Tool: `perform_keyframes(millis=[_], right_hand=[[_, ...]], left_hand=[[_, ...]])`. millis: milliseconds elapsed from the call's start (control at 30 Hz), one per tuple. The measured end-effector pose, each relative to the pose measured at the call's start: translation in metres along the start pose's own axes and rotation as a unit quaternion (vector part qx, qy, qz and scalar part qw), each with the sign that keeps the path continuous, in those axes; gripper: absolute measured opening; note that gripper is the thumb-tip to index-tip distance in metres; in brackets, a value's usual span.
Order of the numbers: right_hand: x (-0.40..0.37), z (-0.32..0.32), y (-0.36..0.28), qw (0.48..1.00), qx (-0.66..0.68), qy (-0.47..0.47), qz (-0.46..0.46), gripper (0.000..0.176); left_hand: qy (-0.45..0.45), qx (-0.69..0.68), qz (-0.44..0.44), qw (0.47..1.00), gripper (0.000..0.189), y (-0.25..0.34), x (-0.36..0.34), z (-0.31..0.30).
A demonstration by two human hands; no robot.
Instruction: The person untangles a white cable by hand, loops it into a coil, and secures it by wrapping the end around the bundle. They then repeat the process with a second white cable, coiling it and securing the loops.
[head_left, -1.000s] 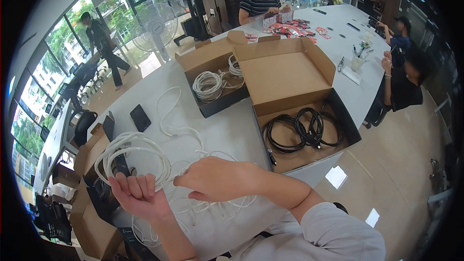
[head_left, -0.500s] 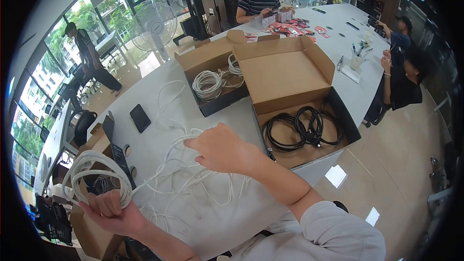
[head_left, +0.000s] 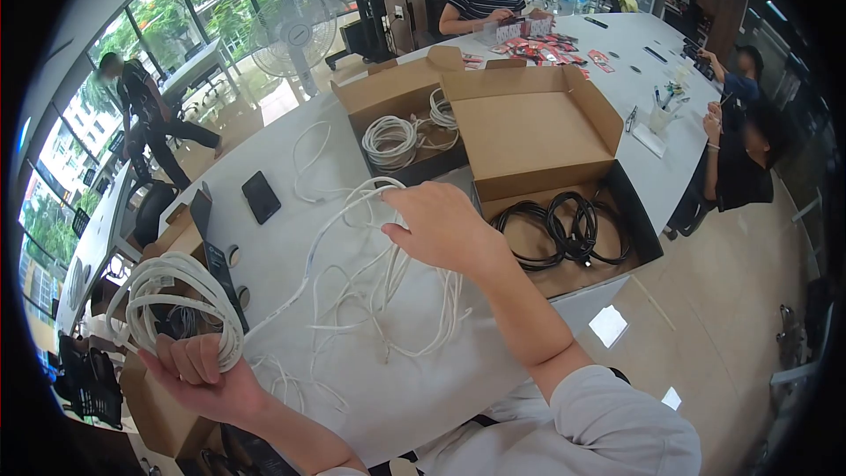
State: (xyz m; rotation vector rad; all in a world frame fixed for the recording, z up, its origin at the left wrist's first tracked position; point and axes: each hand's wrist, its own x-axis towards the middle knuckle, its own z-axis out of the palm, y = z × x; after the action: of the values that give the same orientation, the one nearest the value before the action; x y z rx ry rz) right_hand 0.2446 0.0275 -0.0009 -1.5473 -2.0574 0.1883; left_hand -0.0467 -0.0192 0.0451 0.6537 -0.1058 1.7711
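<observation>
My left hand (head_left: 198, 370) is closed around a coil of white cable (head_left: 189, 286) at the lower left. From that coil a strand runs across the table to my right hand (head_left: 441, 220), whose fingers grip the cable over the middle of the table. Loose white cable (head_left: 388, 300) lies in tangled loops under and in front of my right hand. An open box (head_left: 546, 123) to the right holds coiled black cables (head_left: 564, 229). Behind it, a second open box (head_left: 388, 92) contains coiled white cables (head_left: 394, 143).
A black phone (head_left: 261, 197) lies on the white table (head_left: 291, 159). At the left edge stands another open cardboard box (head_left: 181, 242). Red packets (head_left: 546, 51) and a cup of pens (head_left: 659, 115) are farther back. Several people sit around the table; one person (head_left: 145, 115) walks at left.
My right hand has moved away and slightly right, drawing the cable strand straighter from the coil. Loose loops on the table have shifted right. The left hand keeps its hold.
</observation>
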Motion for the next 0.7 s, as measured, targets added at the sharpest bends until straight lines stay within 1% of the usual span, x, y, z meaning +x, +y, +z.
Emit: perform_keyframes(millis=[67, 100, 167, 267, 300, 400, 467, 500, 533, 600, 633, 700], right_hand=[[0.0, 0.006, 0.005, 0.998, 0.039, 0.037, -0.026, 0.024], [0.001, 0.007, 0.006, 0.996, 0.059, 0.057, -0.04, 0.025], [0.001, 0.006, 0.004, 0.998, 0.044, 0.052, -0.01, 0.028], [0.001, 0.006, 0.005, 0.999, 0.022, 0.029, 0.016, 0.033], [0.001, 0.006, 0.005, 1.0, 0.015, 0.018, 0.021, 0.034], [0.002, 0.014, 0.012, 0.999, -0.021, 0.018, 0.028, 0.03], [0.007, 0.011, 0.017, 0.999, 0.012, 0.03, 0.004, 0.026], [0.004, 0.013, 0.016, 0.999, 0.033, 0.031, -0.007, 0.024], [0.0, 0.013, 0.012, 0.996, 0.076, 0.037, -0.002, 0.022], [0.007, -0.004, 0.001, 0.987, 0.143, 0.073, -0.015, 0.019], [0.008, -0.013, -0.005, 0.983, 0.172, 0.065, 0.006, 0.017], [0.007, -0.017, -0.01, 0.972, 0.209, 0.095, 0.043, 0.018]], left_hand=[[-0.001, 0.002, 0.003, 1.0, 0.044, -0.001, 0.0, 0.001], [-0.03, 0.0, 0.002, 1.0, 0.041, -0.001, 0.0, 0.0], [-0.085, -0.001, -0.002, 0.996, 0.034, -0.001, -0.001, -0.003], [-0.02, 0.048, 0.04, 0.998, 0.044, 0.0, -0.003, -0.002], [-0.028, 0.043, 0.04, 0.998, 0.043, 0.0, -0.003, -0.002], [-0.046, 0.039, 0.045, 0.997, 0.043, 0.002, -0.003, -0.004], [-0.046, 0.059, 0.053, 0.996, 0.043, 0.003, -0.002, -0.004], [-0.049, 0.033, 0.046, 0.997, 0.042, 0.001, -0.002, -0.003], [-0.048, 0.059, 0.047, 0.996, 0.042, 0.004, -0.007, -0.005], [-0.075, 0.093, 0.069, 0.99, 0.042, 0.001, -0.002, -0.004], [-0.056, 0.112, 0.082, 0.989, 0.042, -0.002, -0.003, 0.001], [-0.047, 0.172, 0.107, 0.978, 0.042, -0.011, -0.005, 0.006]])
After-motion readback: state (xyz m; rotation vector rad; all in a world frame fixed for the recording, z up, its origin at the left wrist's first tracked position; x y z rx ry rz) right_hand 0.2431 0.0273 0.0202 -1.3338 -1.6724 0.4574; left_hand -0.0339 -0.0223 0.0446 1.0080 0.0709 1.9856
